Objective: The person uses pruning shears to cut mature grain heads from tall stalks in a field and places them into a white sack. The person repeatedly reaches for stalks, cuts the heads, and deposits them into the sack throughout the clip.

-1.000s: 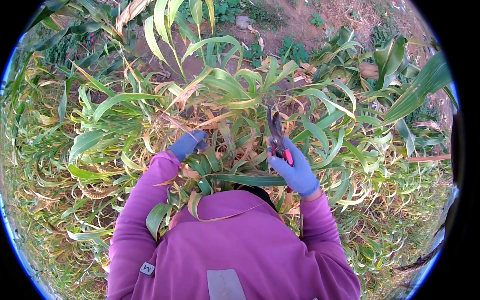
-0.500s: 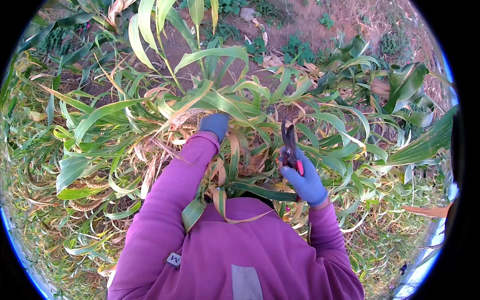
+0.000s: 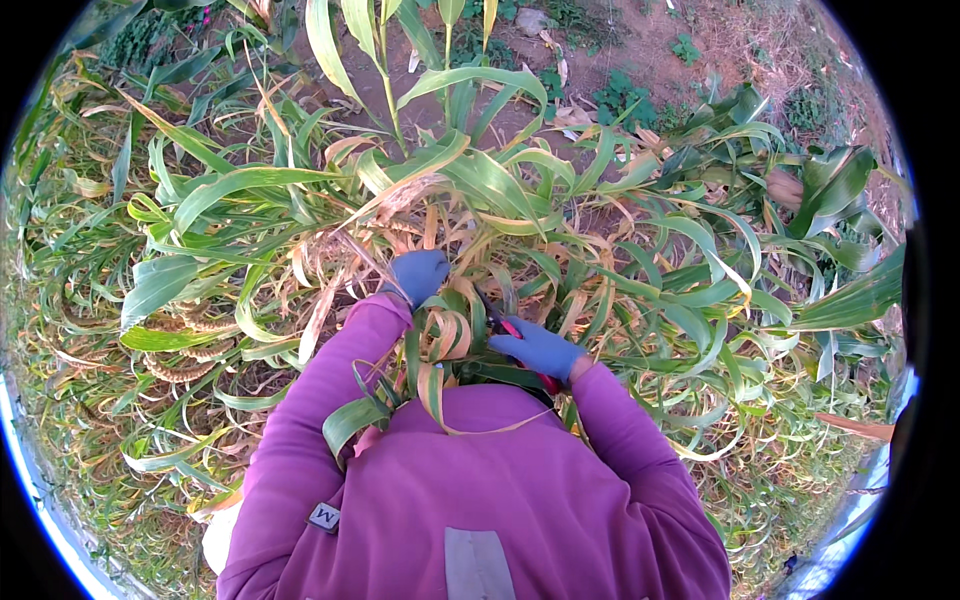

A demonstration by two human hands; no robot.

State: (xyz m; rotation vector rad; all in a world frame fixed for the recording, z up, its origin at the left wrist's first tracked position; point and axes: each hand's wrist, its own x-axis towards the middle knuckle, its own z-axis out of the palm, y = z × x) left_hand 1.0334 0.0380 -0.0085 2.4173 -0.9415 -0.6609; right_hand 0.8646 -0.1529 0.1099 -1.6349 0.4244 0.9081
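Note:
My left hand (image 3: 418,277), in a blue glove, is closed in a fist among the leaves of a tall green and yellowing plant (image 3: 500,180). What its fingers hold is hidden. A dry, tan tuft (image 3: 410,196) rises just beyond it. To the right, my blue-gloved right hand (image 3: 541,350) is wrapped round pruning shears (image 3: 510,326) with red handles. Their dark blades point up and left into the foliage, partly covered by leaves, a short way from my left hand. Curled, drying leaves (image 3: 447,334) hang between the two hands.
Bent stalks with drooping brown seed heads (image 3: 180,371) lie thickly on the left. Broad green leaves (image 3: 850,297) reach in from the right. Bare reddish soil (image 3: 640,50) with low weeds (image 3: 622,97) and a stone (image 3: 533,20) shows at the far side.
My right hand has brought the shears left and down, with the blades now among the leaves near my left hand. My left hand has drawn slightly nearer to me.

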